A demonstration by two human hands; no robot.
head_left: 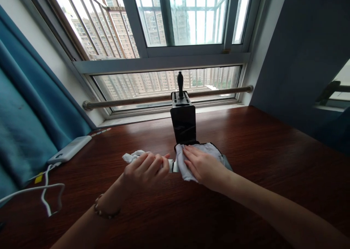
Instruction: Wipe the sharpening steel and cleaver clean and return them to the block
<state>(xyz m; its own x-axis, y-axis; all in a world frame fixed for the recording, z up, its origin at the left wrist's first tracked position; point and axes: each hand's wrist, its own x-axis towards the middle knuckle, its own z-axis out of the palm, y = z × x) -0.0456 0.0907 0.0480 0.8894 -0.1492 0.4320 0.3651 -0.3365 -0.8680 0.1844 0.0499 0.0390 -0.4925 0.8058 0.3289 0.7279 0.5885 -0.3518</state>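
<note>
My left hand (147, 168) is closed around the handle end of a knife, with a crumpled white cloth (134, 156) poking out behind the fingers. A short shiny metal part (175, 166) with a dark band shows between my hands. My right hand (205, 167) presses a white cloth (186, 170) down over the wide blade, its fingers stretched along the fabric and its thumb hidden. At the right, a grey corner of the knife blade (227, 163) sticks out from under the cloth. Most of the blade is covered.
Just beyond my hands stands a black knife block (183, 125) with one black-handled knife (180, 84) upright in it. A white power strip (70, 149) with white cables (46, 190) lies left on the brown wooden table (153, 212). A blue curtain (30, 106) hangs beside it.
</note>
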